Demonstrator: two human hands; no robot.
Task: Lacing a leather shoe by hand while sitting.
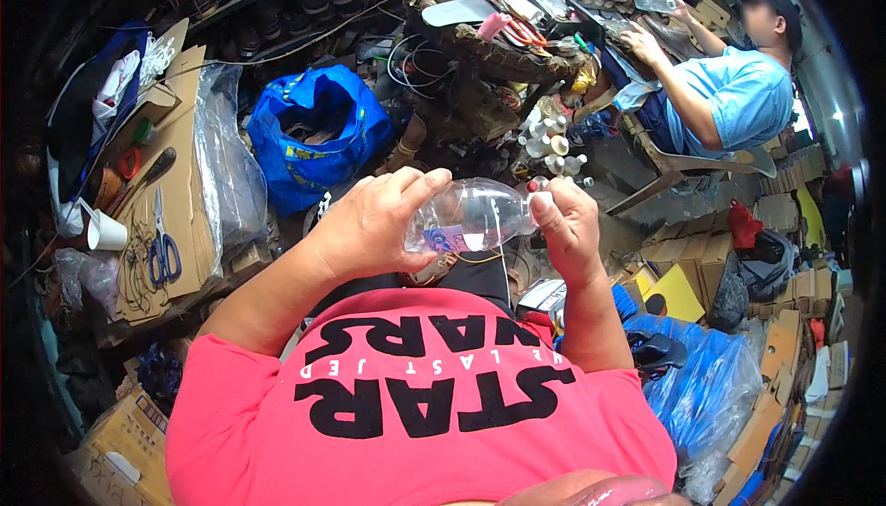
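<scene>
A transparent plastic bottle (480,213) lies sideways in front of my chest, its neck toward the right. My left hand (378,220) is wrapped around the base end, thumb and fingers on opposite sides. At the neck end, my right hand (565,220) is closed around the top, and its fingers largely hide the mouth and any cap. A small purple and white label or slip shows through the bottle's side near my left hand. Whether there is liquid inside, I cannot tell.
A blue bag (314,137) stands beyond my left hand. Scissors (163,248) and a white cup (106,229) rest on cardboard at left. Several white bottles (549,137) stand ahead. At upper right, a seated person (729,100) in light blue holds another transparent bottle (654,3).
</scene>
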